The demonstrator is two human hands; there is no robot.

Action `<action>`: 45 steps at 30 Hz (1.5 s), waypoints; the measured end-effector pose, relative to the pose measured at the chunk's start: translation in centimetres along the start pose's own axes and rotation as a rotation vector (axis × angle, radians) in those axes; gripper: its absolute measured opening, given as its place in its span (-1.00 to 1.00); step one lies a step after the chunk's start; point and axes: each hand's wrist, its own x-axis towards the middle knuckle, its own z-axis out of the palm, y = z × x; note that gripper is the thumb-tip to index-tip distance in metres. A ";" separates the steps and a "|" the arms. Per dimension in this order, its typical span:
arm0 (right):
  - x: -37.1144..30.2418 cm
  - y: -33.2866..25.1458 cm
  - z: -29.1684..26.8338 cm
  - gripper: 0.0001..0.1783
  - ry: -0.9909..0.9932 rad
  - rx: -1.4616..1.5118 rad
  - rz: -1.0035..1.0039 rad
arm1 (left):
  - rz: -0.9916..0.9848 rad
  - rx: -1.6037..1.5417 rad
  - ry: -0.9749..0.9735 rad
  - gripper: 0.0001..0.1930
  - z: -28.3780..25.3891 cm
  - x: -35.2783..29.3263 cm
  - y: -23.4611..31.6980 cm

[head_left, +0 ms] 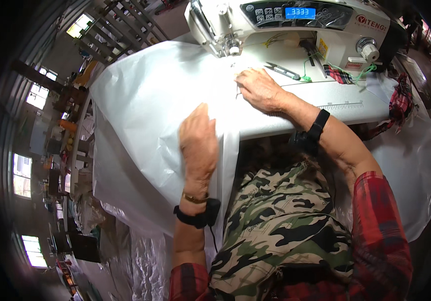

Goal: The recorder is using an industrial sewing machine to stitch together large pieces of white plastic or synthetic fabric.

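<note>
A large white plastic sheet (pixel 145 95) spreads over the left part of the sewing table and hangs off its front, with a long folded edge (pixel 230 160) along its right side. My left hand (pixel 198 143) is over the sheet near that edge, its fingers smeared by motion. Just in front of the needle area, my right hand (pixel 259 90) has its fingers curled down on the sheet's edge. Above both hands stands a white sewing machine (pixel 275 30), its presser foot area (pixel 233 52) washed out by bright lamp light.
Grey thread snips (pixel 283 70) lie on the machine bed right of the needle, beside green thread (pixel 306 79). Plaid cloth scraps (pixel 401 100) hang at the table's right end. More white sheeting (pixel 406 170) hangs at the right. A camouflage apron (pixel 280 215) covers my lap.
</note>
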 end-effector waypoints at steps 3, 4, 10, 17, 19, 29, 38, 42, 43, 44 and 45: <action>0.3 -1.1 -0.7 -0.61 0.069 0.167 0.093 | -0.216 0.143 -0.023 -0.57 -0.6 -3.1 -6.4; -0.1 -1.9 -0.6 -0.63 0.206 0.228 0.108 | -0.164 0.138 0.005 -0.56 -0.7 -3.5 -9.2; -6.1 -11.5 1.4 -0.82 0.052 0.066 -0.477 | -0.099 0.070 -0.082 -0.37 -1.7 -1.4 -15.9; -11.2 -16.9 4.8 -0.91 -0.535 0.078 -0.547 | -0.055 0.012 -0.073 -0.35 -1.0 -0.4 -15.5; -10.9 -17.6 1.9 -0.92 -0.463 0.198 -0.490 | -0.041 0.019 -0.062 -0.36 -1.0 -0.9 -16.1; -22.3 -7.8 -3.2 -0.74 -0.595 0.097 0.139 | -0.048 -0.040 -0.078 -0.41 -2.2 -1.1 -16.0; -14.5 -14.1 -4.2 -0.63 -0.493 0.405 0.238 | 0.070 -0.195 0.160 -0.80 -2.1 -6.2 -1.6; -12.4 -13.9 2.1 -0.56 -0.397 0.341 0.155 | -0.033 -0.318 0.018 -0.79 0.5 -12.6 0.6; -12.1 -14.1 2.7 -0.55 -0.571 0.238 0.153 | -0.086 -0.263 -0.064 -0.74 0.6 -13.9 0.7; -12.0 -14.2 3.1 -0.52 -0.656 0.243 0.218 | -0.139 -0.208 -0.146 -0.69 0.8 -15.0 0.5; -12.2 -13.8 3.9 -0.52 -0.662 0.249 0.217 | -0.146 -0.206 -0.151 -0.69 0.7 -15.6 0.5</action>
